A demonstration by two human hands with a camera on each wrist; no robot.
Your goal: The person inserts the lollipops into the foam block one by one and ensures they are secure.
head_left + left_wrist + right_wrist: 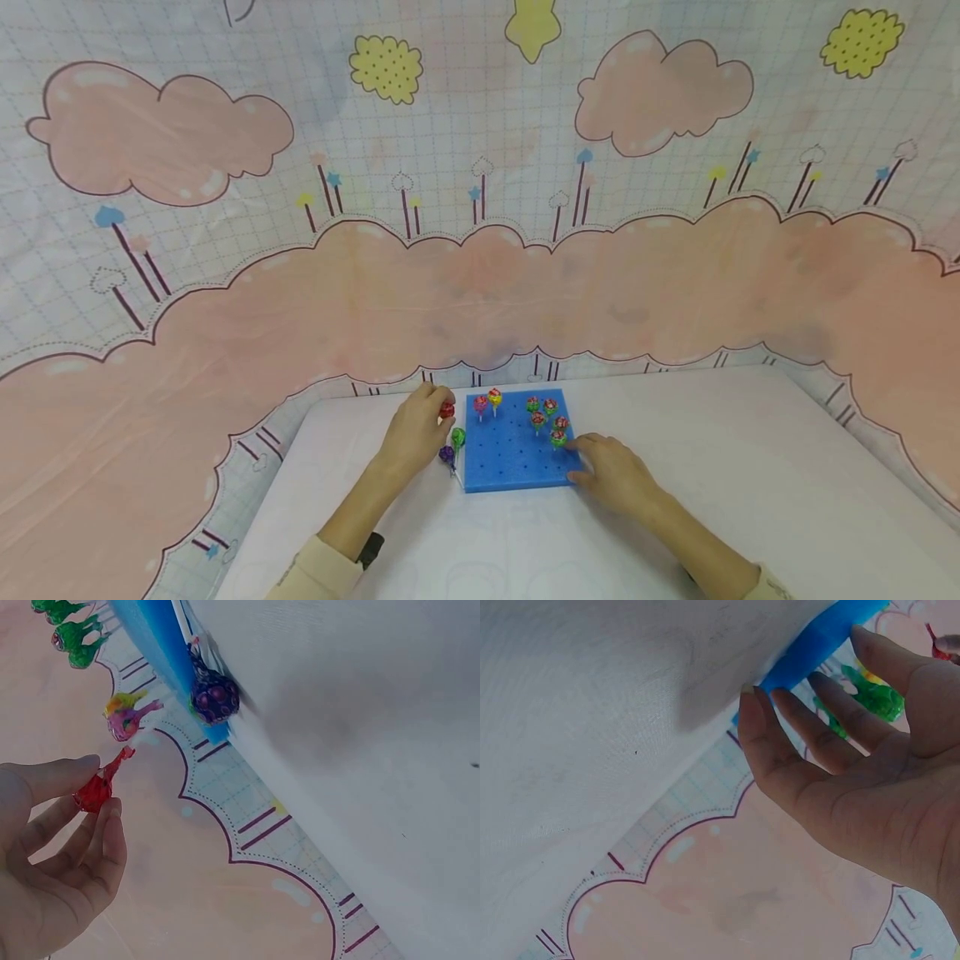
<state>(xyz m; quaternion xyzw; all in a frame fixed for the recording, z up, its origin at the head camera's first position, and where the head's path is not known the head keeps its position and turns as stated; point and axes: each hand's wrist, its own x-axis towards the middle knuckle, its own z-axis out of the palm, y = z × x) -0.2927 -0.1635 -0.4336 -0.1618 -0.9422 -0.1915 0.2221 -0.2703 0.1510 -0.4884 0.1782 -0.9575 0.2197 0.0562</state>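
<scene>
My left hand (411, 425) pinches a red lollipop (96, 791) between thumb and fingers, raised near the far left corner of a blue pegboard-like foam block (517, 454) with rows of small holes. A pink lollipop (481, 405) and a yellow lollipop (495, 397) stand upright in its back left part. Several lollipops in red and green wrappers (537, 419) stand along its right side. At the block's right edge, my right hand (611, 471) rests with relaxed fingers, fingertips against the edge.
Left of the block, below my left hand, lie a green lollipop (458, 437) and a purple lollipop (447, 455). A white cloth covers the table (480, 550). Behind it hangs a curtain (480, 292) printed with pink clouds.
</scene>
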